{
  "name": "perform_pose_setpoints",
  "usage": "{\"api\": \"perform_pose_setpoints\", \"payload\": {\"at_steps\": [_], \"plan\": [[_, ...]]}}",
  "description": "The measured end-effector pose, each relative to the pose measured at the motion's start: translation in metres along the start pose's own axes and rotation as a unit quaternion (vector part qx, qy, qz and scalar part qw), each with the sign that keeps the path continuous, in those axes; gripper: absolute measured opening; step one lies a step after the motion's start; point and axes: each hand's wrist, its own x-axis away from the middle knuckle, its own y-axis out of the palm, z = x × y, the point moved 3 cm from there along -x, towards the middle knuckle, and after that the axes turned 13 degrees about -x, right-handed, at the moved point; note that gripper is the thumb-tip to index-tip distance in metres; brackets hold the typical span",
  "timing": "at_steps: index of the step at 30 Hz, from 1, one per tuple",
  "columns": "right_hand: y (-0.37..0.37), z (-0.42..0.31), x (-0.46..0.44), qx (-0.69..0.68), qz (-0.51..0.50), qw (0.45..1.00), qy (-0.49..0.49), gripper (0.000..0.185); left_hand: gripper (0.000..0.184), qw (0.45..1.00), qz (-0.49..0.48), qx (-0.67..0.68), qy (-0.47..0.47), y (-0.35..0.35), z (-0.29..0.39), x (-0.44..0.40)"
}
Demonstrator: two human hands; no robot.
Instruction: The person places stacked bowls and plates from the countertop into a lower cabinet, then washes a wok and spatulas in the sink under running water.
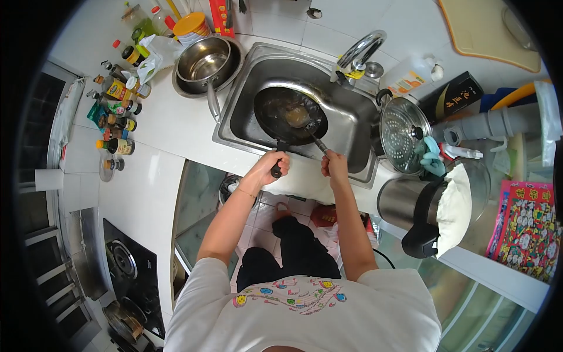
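Observation:
A dark frying pan (270, 120) lies in the steel sink (358, 126), with some liquid in its bottom. My left hand (270, 167) is wrapped round the pan's black handle at the sink's front edge. To its right, my right hand (334, 166) grips the handle of a utensil (317, 142) that slants down into the pan. The utensil's head rests near the pan's middle and looks light brown; its exact shape is unclear. Above the sink's back edge stands a chrome faucet (362, 50).
A steel saucepan (205, 61) sits left of the sink, near several bottles (117, 88). Right of it are a lidded pot (402, 132), blue-green gloves (432, 157) and a large steel container (404, 202). A black stove (132, 270) is at the lower left.

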Motion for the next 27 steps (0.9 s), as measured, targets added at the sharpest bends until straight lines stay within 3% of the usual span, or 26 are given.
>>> {"api": "perform_pose_setpoints", "payload": {"at_steps": [7,10,11,12,15,17,20,23,27], "plan": [[0.023,0.010,-0.011,0.070,-0.002,0.997,0.018,0.023,0.016,0.998,0.028,-0.001,0.063,-0.011,-0.005,-0.012],[0.029,0.015,-0.013,0.111,-0.006,0.994,0.017,0.028,0.023,0.992,0.107,0.055,0.030,-0.031,-0.002,-0.011],[0.031,0.018,-0.015,0.125,-0.014,0.992,0.015,0.031,0.028,0.991,0.098,0.042,0.084,-0.043,0.001,-0.005],[0.034,0.021,-0.014,0.134,-0.029,0.990,0.012,0.032,0.027,0.966,0.227,0.010,0.124,-0.039,0.005,0.013],[0.045,0.033,-0.008,0.174,-0.069,0.982,0.012,0.035,0.020,0.929,0.283,0.110,0.210,-0.052,0.005,0.044],[0.053,0.036,0.001,0.213,-0.087,0.973,0.012,0.036,0.021,0.916,0.266,0.136,0.269,-0.059,0.002,0.056],[0.065,0.040,0.019,0.255,-0.067,0.964,-0.043,0.033,0.027,0.905,0.286,0.122,0.291,-0.063,-0.003,0.082],[0.079,0.051,0.036,0.284,-0.058,0.939,-0.185,0.026,0.028,0.890,0.307,0.072,0.329,-0.077,-0.021,0.115],[0.129,0.083,0.094,0.237,-0.179,0.939,-0.176,0.020,0.023,0.827,0.397,0.065,0.392,-0.108,-0.065,0.189]]}}
